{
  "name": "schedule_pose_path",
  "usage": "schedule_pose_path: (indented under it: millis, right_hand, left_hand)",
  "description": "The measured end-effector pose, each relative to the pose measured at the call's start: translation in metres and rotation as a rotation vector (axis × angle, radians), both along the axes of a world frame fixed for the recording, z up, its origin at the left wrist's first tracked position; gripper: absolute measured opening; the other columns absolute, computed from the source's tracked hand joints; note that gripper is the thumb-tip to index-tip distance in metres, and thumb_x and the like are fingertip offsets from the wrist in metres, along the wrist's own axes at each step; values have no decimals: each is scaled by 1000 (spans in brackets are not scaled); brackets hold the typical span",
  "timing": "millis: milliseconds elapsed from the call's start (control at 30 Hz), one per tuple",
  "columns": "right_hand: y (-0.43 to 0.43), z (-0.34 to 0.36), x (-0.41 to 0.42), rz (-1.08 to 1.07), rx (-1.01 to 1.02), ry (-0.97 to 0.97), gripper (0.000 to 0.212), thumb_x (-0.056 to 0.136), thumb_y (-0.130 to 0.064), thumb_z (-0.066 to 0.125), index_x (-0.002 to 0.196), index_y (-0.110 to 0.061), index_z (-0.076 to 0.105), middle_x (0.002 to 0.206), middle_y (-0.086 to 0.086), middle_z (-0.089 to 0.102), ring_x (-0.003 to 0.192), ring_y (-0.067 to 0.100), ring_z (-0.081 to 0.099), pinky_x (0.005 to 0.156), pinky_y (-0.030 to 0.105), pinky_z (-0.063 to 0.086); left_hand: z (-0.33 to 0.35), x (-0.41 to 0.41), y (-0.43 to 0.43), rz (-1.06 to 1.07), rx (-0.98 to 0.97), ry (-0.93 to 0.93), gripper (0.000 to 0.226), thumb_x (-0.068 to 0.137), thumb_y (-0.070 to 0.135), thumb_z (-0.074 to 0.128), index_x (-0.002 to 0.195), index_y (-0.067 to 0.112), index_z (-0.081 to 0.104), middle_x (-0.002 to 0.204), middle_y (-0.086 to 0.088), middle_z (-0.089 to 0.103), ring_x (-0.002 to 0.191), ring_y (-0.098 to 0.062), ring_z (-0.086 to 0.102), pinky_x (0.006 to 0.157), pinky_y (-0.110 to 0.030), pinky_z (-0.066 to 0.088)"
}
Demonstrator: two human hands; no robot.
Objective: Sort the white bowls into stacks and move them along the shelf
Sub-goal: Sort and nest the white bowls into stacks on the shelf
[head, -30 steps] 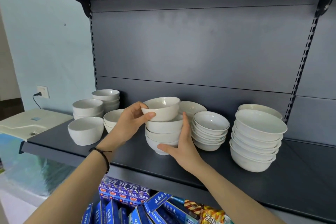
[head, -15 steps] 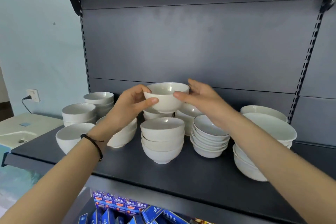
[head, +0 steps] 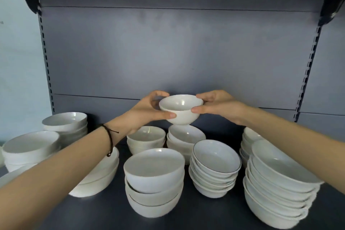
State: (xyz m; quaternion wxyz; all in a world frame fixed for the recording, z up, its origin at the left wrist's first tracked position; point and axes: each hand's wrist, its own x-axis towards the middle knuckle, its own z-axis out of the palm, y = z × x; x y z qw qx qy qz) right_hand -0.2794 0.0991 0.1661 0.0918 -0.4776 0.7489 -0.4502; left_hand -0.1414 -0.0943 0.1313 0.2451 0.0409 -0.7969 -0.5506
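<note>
White bowls fill the shelf (head: pixel 93 214): we count at least nine stacks, and the three-bowl stack (head: pixel 155 183) stands mid front edge. One bowl (head: pixel 181 110) hangs above the rear middle stacks. Our left hand (head: pixel 147 110) and right hand (head: pixel 220 106) pinch it, fingers (head: pixel 205 96) curled narrowly over its rim, thumbs against the near wall.

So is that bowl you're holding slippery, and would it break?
Probably a bit slippery: the bowl shines glossy-smooth, which may be why the left hand and right hand both grip it. It looks like hard ceramic, so likely stiff and breakable if dropped.
</note>
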Motion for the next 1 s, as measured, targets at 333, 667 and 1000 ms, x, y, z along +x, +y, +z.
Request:
schedule_pose_path:
  millis: [333, 667, 1000]
  right_hand:
    - [-9, -34, -36, -22, 262, 27, 59, 72, -8, 85, 124, -1, 60, 89, -14, 70, 83, 1, 66, 92, 24, 52]
    - [-14, -41, -50, -85, 484, 106, 102, 68, -27, 89, 150, -6, 32, 136, 3, 59, 117, 15, 62, 107, 33, 45]
    - [-12, -37, -43, -71, 525, 88, 87, 76, -23, 83, 146, 0, 36, 140, 5, 56, 120, 18, 61, 107, 29, 44]
  left_hand:
    - [-23, -45, -26, -57, -314, -225, 94, 47, 36, 92, 125, 47, 42, 114, 7, 68, 104, -10, 66, 99, -35, 50]
    - [-35, -61, -28, -110, -457, -280, 90, 61, 33, 91, 133, 42, 37, 108, 11, 70, 103, -2, 63, 91, -12, 44]
    - [-37, -63, -31, -126, -467, -335, 98, 61, 38, 90, 142, 32, 35, 118, 7, 66, 106, -4, 63, 102, -28, 46]
